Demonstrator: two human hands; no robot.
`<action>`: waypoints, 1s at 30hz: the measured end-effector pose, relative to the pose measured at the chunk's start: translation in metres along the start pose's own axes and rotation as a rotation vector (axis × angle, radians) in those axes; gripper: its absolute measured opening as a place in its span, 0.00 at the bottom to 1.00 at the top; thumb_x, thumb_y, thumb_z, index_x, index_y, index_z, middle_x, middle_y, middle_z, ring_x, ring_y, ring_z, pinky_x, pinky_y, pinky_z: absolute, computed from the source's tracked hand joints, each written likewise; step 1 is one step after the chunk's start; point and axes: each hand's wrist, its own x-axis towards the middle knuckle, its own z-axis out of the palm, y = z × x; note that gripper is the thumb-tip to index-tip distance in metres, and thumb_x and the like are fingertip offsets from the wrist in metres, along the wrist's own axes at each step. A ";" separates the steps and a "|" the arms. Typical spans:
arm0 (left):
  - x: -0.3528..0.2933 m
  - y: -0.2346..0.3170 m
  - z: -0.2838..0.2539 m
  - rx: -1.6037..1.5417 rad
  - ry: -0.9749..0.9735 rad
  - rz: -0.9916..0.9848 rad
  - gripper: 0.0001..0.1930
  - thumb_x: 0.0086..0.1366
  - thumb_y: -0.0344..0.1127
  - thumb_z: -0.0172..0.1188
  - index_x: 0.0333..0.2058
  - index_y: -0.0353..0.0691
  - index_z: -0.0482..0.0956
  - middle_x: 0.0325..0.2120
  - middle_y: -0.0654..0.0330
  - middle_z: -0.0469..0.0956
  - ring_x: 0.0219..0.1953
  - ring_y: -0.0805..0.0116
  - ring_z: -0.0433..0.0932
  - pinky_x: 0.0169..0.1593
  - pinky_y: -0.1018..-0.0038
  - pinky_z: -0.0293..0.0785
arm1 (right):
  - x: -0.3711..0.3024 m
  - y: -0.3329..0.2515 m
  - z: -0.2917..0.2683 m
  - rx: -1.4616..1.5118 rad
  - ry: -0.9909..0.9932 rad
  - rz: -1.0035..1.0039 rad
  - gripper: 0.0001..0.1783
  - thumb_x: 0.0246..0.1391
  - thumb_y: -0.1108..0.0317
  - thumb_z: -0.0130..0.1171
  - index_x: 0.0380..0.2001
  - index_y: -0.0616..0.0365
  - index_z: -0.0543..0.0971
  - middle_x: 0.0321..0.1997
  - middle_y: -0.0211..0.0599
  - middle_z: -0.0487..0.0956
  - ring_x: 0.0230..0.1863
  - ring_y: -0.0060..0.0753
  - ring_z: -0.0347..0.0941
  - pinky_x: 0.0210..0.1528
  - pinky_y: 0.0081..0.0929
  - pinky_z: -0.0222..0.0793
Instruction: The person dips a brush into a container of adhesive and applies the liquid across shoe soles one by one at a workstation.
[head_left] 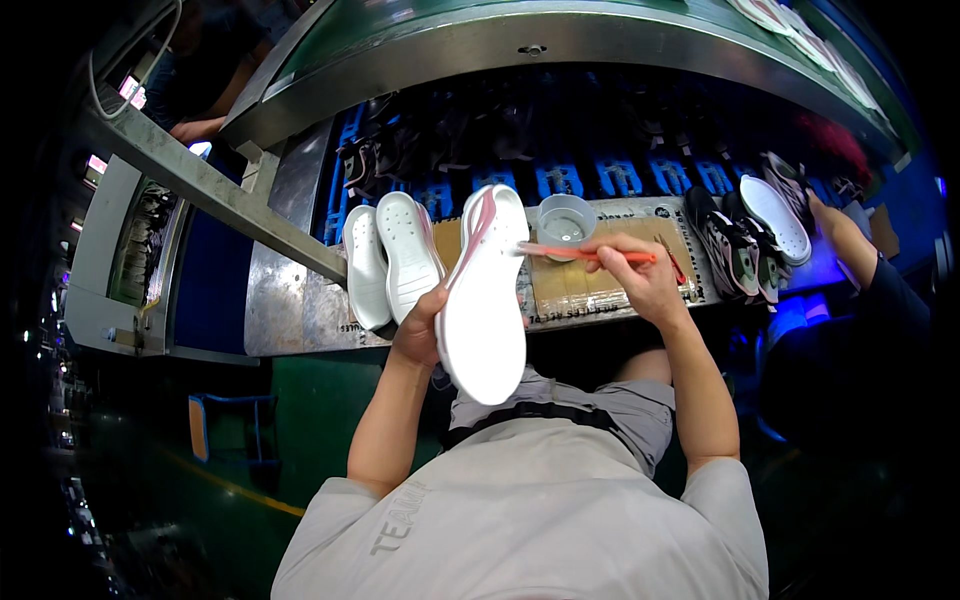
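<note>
My left hand [420, 328] grips a white shoe sole [485, 320] with a pink edge by its left side, holding it up in front of me. In my right hand [640, 285] is a brush with an orange-red handle [580, 253], its bristles against the sole's right side near the upper part. A clear plastic cup [566, 222] stands just behind the brush on a piece of cardboard [570, 292]. Left of the held sole, two more white soles, one farther left [365, 268] and one closer [408, 255], rest on the bench.
Dark sneakers [730, 245] and a white sole [775, 220] lie to the right, by another person's hand [845, 240]. Behind the bench runs a rack with blue holders [558, 180] and shoes. A metal beam [220, 195] slants across the left. A second person's arm [200, 128] shows at upper left.
</note>
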 end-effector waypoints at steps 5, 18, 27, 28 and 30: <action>0.022 0.018 0.001 0.245 0.019 0.212 0.50 0.64 0.51 0.60 0.75 0.35 0.44 0.62 0.45 0.70 0.63 0.56 0.75 0.65 0.62 0.76 | -0.021 -0.032 0.010 -0.078 -0.111 -0.081 0.12 0.64 0.74 0.55 0.43 0.68 0.86 0.35 0.41 0.83 0.36 0.29 0.79 0.43 0.25 0.73; 0.029 0.044 0.009 0.504 0.234 0.550 0.60 0.53 0.52 0.80 0.75 0.45 0.47 0.61 0.52 0.69 0.63 0.57 0.71 0.67 0.61 0.70 | -0.059 -0.051 0.025 -0.097 0.005 0.034 0.13 0.68 0.69 0.56 0.39 0.65 0.87 0.27 0.36 0.85 0.30 0.23 0.79 0.36 0.22 0.73; 0.037 0.018 0.008 0.561 0.101 0.618 0.64 0.54 0.34 0.81 0.78 0.49 0.39 0.66 0.60 0.65 0.66 0.62 0.67 0.69 0.62 0.66 | -0.052 -0.050 0.053 0.302 0.139 0.150 0.22 0.75 0.62 0.48 0.40 0.70 0.84 0.28 0.36 0.82 0.30 0.21 0.77 0.37 0.17 0.71; 0.036 0.016 0.008 0.563 0.099 0.621 0.64 0.54 0.34 0.81 0.78 0.49 0.39 0.66 0.60 0.65 0.66 0.62 0.67 0.69 0.62 0.66 | -0.047 -0.057 0.056 0.366 0.159 0.157 0.22 0.75 0.62 0.48 0.41 0.71 0.83 0.28 0.36 0.82 0.30 0.21 0.77 0.37 0.18 0.72; 0.034 0.011 0.012 0.583 0.118 0.567 0.65 0.53 0.35 0.82 0.78 0.49 0.39 0.69 0.60 0.62 0.69 0.63 0.64 0.72 0.62 0.61 | -0.039 -0.062 0.060 0.430 0.180 0.163 0.22 0.75 0.61 0.48 0.42 0.72 0.83 0.28 0.37 0.82 0.30 0.21 0.77 0.37 0.19 0.72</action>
